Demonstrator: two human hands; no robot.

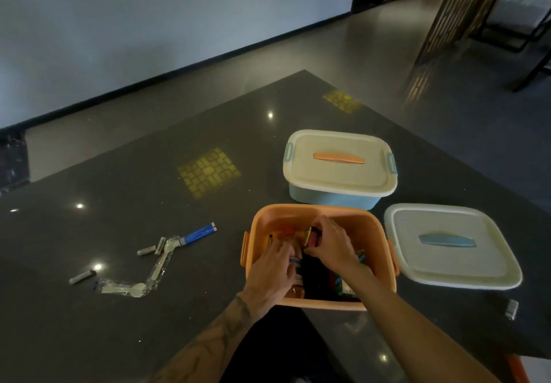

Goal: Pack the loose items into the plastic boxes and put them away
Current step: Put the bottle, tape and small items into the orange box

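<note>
An open orange plastic box (298, 214) stands on the dark table near me, holding several items, among them a dark pouch and a bottle. Both my hands are inside it. My left hand (272, 275) has curled fingers round a small jar or bottle (298, 275). My right hand (331, 248) pinches a small dark and yellow item (311, 235) at the box's middle. Loose on the table at the left lie a blue tube (199, 233), wrapped plastic forks (162, 259) and small grey batteries (81, 276).
A blue box with a cream lid and orange handle (338, 159) stands behind the orange box. A loose cream lid with a blue handle (450, 245) lies to the right. A small metal object (511, 309) sits at the table's right edge. Floor and chairs lie beyond.
</note>
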